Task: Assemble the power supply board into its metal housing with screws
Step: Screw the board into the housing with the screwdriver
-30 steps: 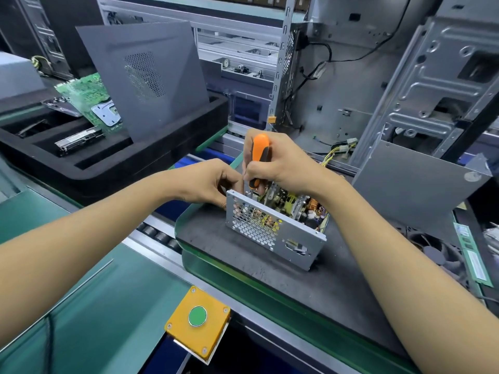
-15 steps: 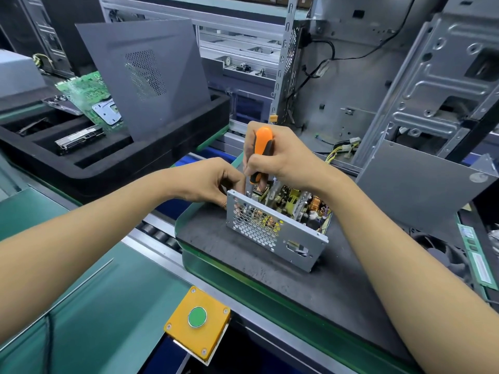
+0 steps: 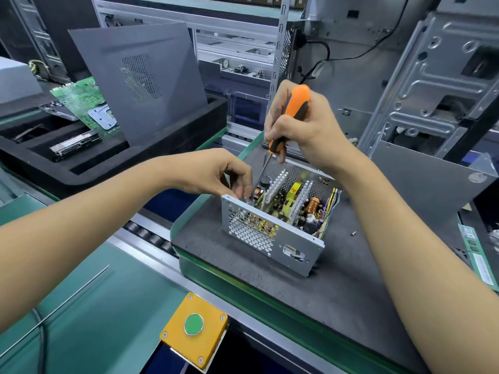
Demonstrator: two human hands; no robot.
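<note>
Your right hand [image 3: 302,128] is wrapping its fingers around the orange and black handled screwdriver [image 3: 293,117], holding it tilted so the thin metal shaft is running down and to the left toward the far left corner of the open silver metal housing with the perforated honeycomb front wall [image 3: 270,236]. The tip itself is hidden behind your other hand, so you cannot tell what it is touching.

Your left hand [image 3: 216,174] is reaching in over that same far left corner of the housing, with the thumb and fingertips drawn together in a pinch just above the rim; what they are pinching is too small to make out.

The housing is sitting on the dark grey padded tabletop mat [image 3: 243,265], with its honeycomb wall facing you. Inside the housing, the power supply board [image 3: 294,203] is lying in place, crowded with white finned heat sinks, a copper coil and yellow parts, and a bundle of coloured wires is trailing out at the housing's right side. A single small loose screw [image 3: 353,233] is lying on the mat just to the right of the housing.

In front of the housing, nearer to you, a yellow square box with a round green push button [image 3: 194,324] is sitting at the edge of the conveyor frame. Well to the left of the housing, a black foam tray [image 3: 81,174] is carrying a green circuit board [image 3: 78,97], with a dark grey perforated metal panel [image 3: 137,79] leaning upright in it.
</note>
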